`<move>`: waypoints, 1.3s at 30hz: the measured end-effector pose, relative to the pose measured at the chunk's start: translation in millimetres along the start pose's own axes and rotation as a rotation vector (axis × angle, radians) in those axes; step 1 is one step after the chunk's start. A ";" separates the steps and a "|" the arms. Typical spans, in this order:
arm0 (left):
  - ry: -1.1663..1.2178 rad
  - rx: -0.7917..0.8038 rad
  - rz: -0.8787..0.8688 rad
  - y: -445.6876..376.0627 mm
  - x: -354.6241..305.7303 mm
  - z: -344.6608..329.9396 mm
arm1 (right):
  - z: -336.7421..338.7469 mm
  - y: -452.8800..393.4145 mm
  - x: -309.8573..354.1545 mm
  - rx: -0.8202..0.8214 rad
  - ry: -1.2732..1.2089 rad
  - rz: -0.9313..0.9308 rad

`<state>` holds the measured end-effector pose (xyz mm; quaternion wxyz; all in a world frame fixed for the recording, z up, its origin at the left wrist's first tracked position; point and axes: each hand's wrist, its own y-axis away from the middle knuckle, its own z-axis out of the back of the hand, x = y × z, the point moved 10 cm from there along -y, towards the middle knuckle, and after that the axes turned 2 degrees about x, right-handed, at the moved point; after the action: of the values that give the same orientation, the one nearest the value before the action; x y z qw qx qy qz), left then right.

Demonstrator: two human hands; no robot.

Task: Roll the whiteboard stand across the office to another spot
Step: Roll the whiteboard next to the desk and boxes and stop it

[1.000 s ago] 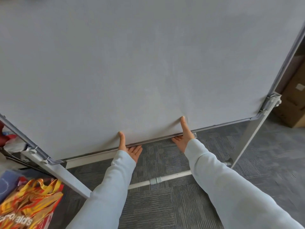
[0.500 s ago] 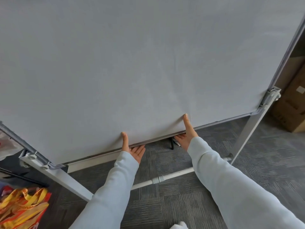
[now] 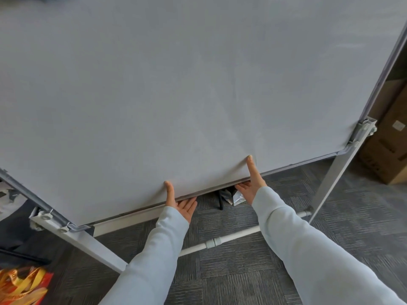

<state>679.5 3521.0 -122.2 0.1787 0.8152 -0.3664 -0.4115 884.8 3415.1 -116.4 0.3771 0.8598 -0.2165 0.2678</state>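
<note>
The whiteboard stand (image 3: pixel 198 89) fills most of the head view, its big grey-white panel tilted toward me. My left hand (image 3: pixel 180 202) grips the panel's lower edge, thumb on the face and fingers curled underneath. A little to the right, my right hand (image 3: pixel 251 183) holds the same edge the same way. Grey upright legs show at lower left (image 3: pixel 88 245) and at right (image 3: pixel 330 186). A white crossbar (image 3: pixel 220 239) runs between them near the floor. The wheels are hidden.
Grey patterned carpet (image 3: pixel 242 278) lies underfoot. Brown cardboard boxes (image 3: pixel 387 146) stand at the right behind the board. A red and yellow bag (image 3: pixel 22 285) sits at bottom left beside dark items. Something dark and a shiny scrap (image 3: pixel 237 198) lie under the board's edge.
The board has shifted forward across the carpet with both hands holding its lower edge. The red and yellow bag has slid toward the frame's bottom left, and items under the board have come into view.
</note>
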 end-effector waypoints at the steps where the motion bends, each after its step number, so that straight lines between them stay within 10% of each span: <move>1: 0.000 0.000 0.000 -2.5 5.4 -8.1 | 4.5 -4.0 7.2 0.003 0.003 -0.003; 39: -0.048 0.055 0.045 -124.8 251.2 -363.9 | 227.2 -170.4 352.1 -0.059 0.021 0.046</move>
<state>1126.2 3413.5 -114.4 0.1564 0.8012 -0.4000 -0.4167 1318.8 3287.5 -117.5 0.3982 0.8402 -0.2401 0.2790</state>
